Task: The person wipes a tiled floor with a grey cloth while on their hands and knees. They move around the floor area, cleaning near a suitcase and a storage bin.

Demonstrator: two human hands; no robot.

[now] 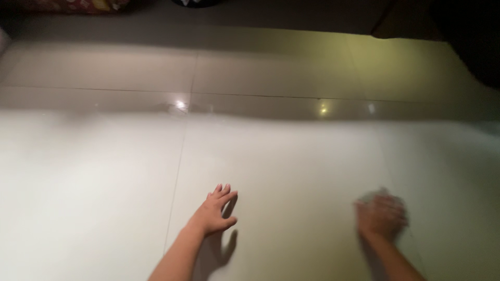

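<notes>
Nearest the camera, two bare forearms are seen reaching out over a pale, glossy tiled floor. The left hand is held flat and released just above or on the tile, its fingers stretched forward and close together, the thumb spread to the side; nothing is grasped in it, and its shadow is cast on the floor just beside the wrist. The right hand is blurred, so whether it is clenched or released cannot be told. Under and around it a greyish, crumpled-looking cloth is glimpsed, pressed against the floor; its edges are smeared by the blur and its exact shape cannot be made out. The two hands are well apart. Farther off, thin tile joints are seen crossing the floor, and small glints of light are reflected along one joint. Beyond that, the floor is darkened by shadow, and a red patterned thing is seen at the far left edge.
</notes>
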